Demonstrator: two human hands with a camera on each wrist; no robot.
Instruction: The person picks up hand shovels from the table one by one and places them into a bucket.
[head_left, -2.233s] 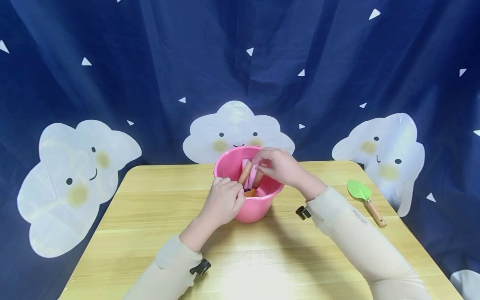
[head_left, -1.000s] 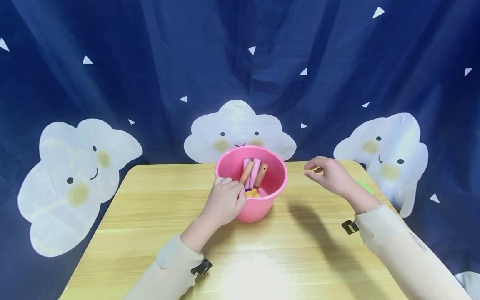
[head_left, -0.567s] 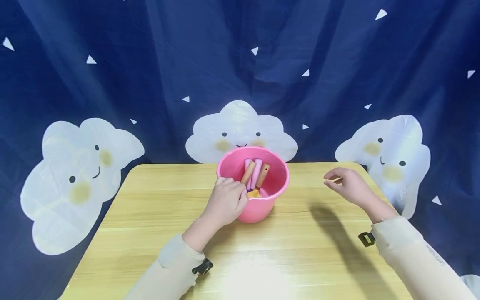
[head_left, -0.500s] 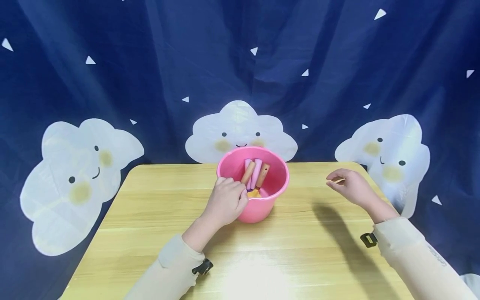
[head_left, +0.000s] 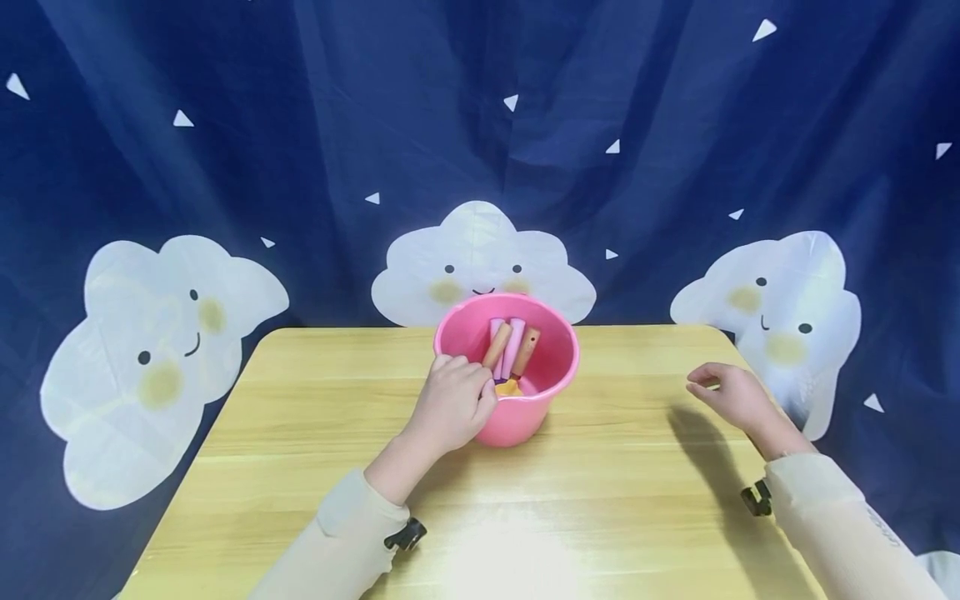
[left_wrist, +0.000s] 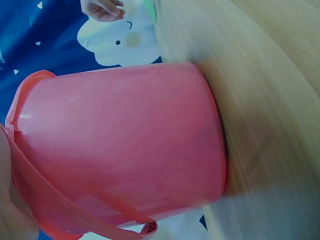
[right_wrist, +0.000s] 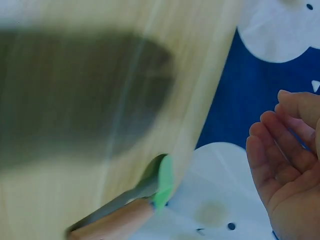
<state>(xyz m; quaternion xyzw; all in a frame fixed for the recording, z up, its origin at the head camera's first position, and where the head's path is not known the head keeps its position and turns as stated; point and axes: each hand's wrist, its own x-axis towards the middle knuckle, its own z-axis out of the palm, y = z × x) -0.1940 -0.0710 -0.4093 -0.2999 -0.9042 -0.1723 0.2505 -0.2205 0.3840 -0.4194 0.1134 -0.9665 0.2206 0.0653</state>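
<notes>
My left hand (head_left: pixel 453 404) grips the near-left rim of a pink bucket (head_left: pixel 517 421), which stands upright on the table. Inside it, two brown wooden handles (head_left: pixel 527 352) and two pink-purple handles (head_left: pixel 513 348) lean against the far wall, with a yellow piece (head_left: pixel 508 387) low down. My right hand (head_left: pixel 733 397) hovers over the table's right side, fingers loosely bent and holding nothing. A hand trowel (right_wrist: pixel 120 220) with a green blade and wooden handle lies on the table below it, apart from the fingers in the right wrist view. In the head view hand and arm hide the trowel.
The light wooden table (head_left: pixel 315 467) has rounded far corners. Behind it hangs a dark blue curtain (head_left: pixel 322 125) with white clouds and triangles. The bucket's carrying handle (left_wrist: pixel 55 205) hangs down its outside.
My right hand has left the handles in the bucket and moved right, toward the table's right edge, covering the trowel in the head view. The left hand has stayed on the rim.
</notes>
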